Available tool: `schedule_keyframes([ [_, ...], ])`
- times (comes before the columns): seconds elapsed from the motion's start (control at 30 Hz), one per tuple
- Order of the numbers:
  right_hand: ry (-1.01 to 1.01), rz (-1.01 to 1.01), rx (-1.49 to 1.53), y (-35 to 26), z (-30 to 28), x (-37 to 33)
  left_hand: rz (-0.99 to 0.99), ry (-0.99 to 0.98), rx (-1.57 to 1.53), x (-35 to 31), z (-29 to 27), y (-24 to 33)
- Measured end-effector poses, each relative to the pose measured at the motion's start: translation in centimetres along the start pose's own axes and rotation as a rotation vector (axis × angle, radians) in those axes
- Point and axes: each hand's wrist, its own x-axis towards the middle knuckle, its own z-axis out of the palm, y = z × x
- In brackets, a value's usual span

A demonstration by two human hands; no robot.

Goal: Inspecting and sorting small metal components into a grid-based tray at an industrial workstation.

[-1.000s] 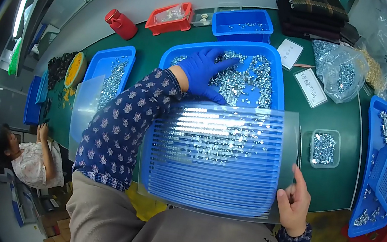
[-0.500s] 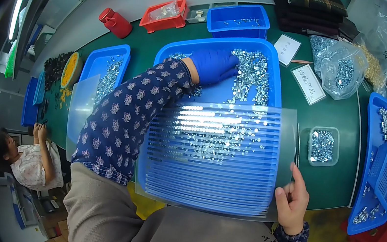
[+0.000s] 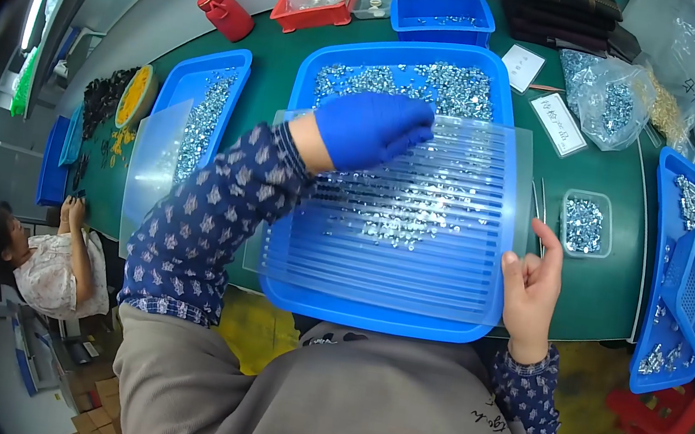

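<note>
A clear plate with parallel grooves [image 3: 443, 297] lies across the large blue tray [image 3: 369, 316], with many small shiny metal-looking pieces [image 3: 400, 224] scattered on or seen through it. More of these pieces [image 3: 458, 91] fill the tray's far end. My left hand [image 3: 368, 134], in a blue glove, is over the plate's far part, fingers pressed together and curled down; what is under them is hidden. At the plate's right edge, my bare right hand [image 3: 532, 292] grips it, thumb on top and index finger pointing away. Tweezers [image 3: 540, 204] lie just beyond that finger.
A small clear box of pieces [image 3: 586, 224] is at right, with blue trays [image 3: 647, 348] farther right. Another blue tray [image 3: 239, 69] stands left, partly under a clear sheet [image 3: 148, 180]. Behind are a red bin [image 3: 341, 12] and blue bin [image 3: 484, 36]. Someone sits at far left.
The grooved plate has slid away from me over the tray, my right hand moving with it. My left hand has come out of the pieces and now is above the plate.
</note>
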Motion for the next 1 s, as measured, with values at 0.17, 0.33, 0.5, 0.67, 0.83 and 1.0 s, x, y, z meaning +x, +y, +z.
schedule_keyframes([
  [0.17, -0.023, -0.043, -0.023, 0.2, 0.0, 0.1, 0.051, -0.131, 0.068, -0.9, 2.8, 1.8],
  [0.33, -0.04, -0.026, 0.004, 0.1, 0.1, 0.0, 0.091, -0.049, 0.095, -1.2, 3.1, 2.6],
  [0.5, -0.009, -0.047, -0.012, 0.6, -0.2, -0.1, 0.151, 0.028, 0.098, -1.9, 2.6, 2.3],
  [0.67, -0.022, -0.046, 0.018, 1.0, 0.0, 0.0, 0.197, -0.003, 0.239, -1.4, 3.5, 2.3],
  [0.83, -0.033, -0.023, 0.011, 0.6, -0.2, 0.0, 0.313, -0.262, 0.13, -2.1, 4.5, 3.1],
  [1.0, -0.06, -0.008, -0.009, 0.3, -0.2, -0.2, 0.311, -0.271, 0.248, -2.7, 3.0, 1.7],
])
